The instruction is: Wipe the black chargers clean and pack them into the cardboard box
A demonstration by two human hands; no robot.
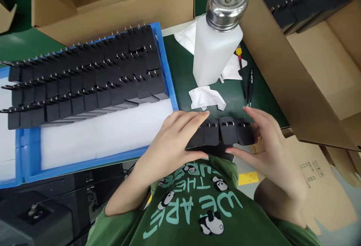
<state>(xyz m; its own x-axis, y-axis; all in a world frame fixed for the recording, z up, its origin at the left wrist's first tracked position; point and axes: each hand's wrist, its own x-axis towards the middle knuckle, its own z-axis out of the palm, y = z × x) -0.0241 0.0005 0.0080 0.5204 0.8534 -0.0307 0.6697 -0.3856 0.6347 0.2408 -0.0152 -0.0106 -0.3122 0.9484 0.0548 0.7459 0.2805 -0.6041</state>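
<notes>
Several black plug adapters [211,132] stand in a short row at the table's front edge, their metal pins facing up. My left hand [180,137] is at the row's left end, thumb and fingers apart, partly covering the leftmost adapter. At the other end, my right hand [263,138] has its thumb and index finger spread, with curled fingers against the side of the rightmost adapter [244,132]. Neither hand is closed round an adapter. Whether my left fingers touch one is hard to see.
On the left, a blue tray [172,84] holds rows of similar adapters. Behind the short row are a white cloth [207,97], a pump bottle [214,46] and tweezers [250,87]. Cardboard boxes stand at the back [126,12] and right [290,73].
</notes>
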